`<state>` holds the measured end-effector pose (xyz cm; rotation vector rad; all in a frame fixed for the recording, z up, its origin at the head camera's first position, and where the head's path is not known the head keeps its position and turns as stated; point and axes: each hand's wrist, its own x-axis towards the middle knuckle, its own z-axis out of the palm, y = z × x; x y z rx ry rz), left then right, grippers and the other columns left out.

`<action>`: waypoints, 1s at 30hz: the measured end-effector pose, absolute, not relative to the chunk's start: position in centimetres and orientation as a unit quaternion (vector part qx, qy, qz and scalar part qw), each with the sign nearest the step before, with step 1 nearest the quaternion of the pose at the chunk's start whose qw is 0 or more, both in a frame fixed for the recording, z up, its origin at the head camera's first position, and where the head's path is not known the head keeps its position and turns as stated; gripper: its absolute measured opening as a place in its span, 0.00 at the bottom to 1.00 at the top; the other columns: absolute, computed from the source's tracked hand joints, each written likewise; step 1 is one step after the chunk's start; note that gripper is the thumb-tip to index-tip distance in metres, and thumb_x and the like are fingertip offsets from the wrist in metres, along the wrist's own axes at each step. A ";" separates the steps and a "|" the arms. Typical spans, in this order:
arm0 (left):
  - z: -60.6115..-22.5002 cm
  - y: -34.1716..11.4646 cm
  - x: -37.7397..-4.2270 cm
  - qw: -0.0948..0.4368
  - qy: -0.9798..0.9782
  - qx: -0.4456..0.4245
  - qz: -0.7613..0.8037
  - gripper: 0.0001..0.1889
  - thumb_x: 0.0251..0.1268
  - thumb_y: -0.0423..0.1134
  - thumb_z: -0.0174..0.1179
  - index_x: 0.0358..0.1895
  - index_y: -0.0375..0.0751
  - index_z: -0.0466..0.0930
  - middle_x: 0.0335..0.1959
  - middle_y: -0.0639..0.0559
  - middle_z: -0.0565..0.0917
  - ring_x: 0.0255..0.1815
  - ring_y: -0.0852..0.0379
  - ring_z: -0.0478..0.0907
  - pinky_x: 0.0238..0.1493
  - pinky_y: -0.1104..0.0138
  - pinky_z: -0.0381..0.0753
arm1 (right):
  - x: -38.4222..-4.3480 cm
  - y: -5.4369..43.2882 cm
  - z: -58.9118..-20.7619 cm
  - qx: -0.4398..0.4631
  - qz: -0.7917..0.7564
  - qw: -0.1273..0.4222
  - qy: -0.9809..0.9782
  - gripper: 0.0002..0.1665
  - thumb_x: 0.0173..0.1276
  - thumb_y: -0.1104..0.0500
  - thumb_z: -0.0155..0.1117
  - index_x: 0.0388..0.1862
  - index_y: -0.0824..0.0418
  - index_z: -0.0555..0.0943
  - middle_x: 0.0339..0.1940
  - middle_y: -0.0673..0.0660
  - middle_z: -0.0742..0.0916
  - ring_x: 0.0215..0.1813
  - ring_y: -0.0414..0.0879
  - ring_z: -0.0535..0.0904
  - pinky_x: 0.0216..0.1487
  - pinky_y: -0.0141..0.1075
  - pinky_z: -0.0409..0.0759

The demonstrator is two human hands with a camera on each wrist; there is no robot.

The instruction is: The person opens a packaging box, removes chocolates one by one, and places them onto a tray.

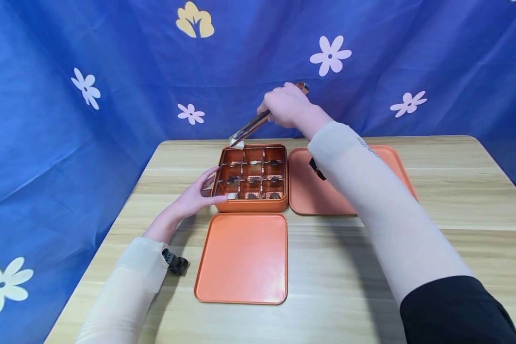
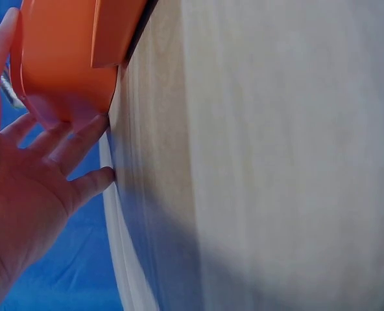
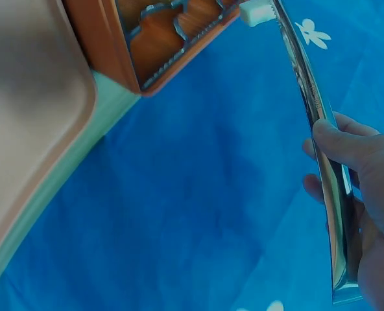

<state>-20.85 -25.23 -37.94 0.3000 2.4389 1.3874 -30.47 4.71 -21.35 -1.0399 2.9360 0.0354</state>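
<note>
My right hand (image 1: pixel 286 106) holds metal tongs (image 3: pixel 316 107) above the back left corner of a square orange box. Between the tong tips is a small white piece (image 3: pixel 257 11), just over the box's back rim. The orange box (image 1: pixel 251 206) is split by a divider insert into several compartments; small dark pieces and a few pale ones lie in many of them. My left hand (image 1: pixel 193 195) rests against the box's left side, fingers spread and fairly straight, thumb at the front left corner. In the left wrist view, its fingertips (image 2: pixel 88 133) touch the box wall.
A flat orange lid-like tray (image 1: pixel 241 258) lies in front of the box. Right of the box is a wider orange tray (image 1: pixel 322 193), partly covered by my right forearm. Behind the wooden table (image 1: pixel 456 191) hangs a blue flowered cloth (image 1: pixel 258 62).
</note>
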 end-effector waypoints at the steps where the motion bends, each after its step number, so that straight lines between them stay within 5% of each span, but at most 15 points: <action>1: -37.9 -25.4 -20.9 0.158 0.854 0.105 0.484 0.50 0.59 0.47 0.70 0.79 0.59 0.45 0.77 0.40 0.50 0.69 0.35 0.61 0.68 0.46 0.59 | -30.4 5.0 -21.1 -0.331 0.010 0.013 0.944 0.22 0.74 0.59 0.57 0.66 0.49 0.77 0.61 0.52 0.82 0.63 0.52 0.73 0.62 0.49 0.61; 14: -37.5 -26.7 -20.8 0.154 0.855 0.105 0.484 0.50 0.61 0.43 0.69 0.79 0.58 0.43 0.76 0.36 0.50 0.70 0.32 0.60 0.67 0.45 0.59 | -29.4 10.7 -19.7 -0.333 0.029 -0.029 0.942 0.22 0.71 0.63 0.60 0.62 0.53 0.80 0.54 0.60 0.84 0.52 0.57 0.79 0.45 0.50 0.70; 30: -37.3 -26.6 -20.6 0.155 0.860 0.102 0.476 0.50 0.61 0.45 0.69 0.79 0.58 0.42 0.77 0.37 0.49 0.71 0.32 0.56 0.68 0.45 0.57 | -27.9 20.7 -22.5 -0.332 0.036 -0.050 0.941 0.20 0.67 0.62 0.64 0.58 0.58 0.82 0.46 0.65 0.83 0.46 0.62 0.78 0.37 0.50 0.67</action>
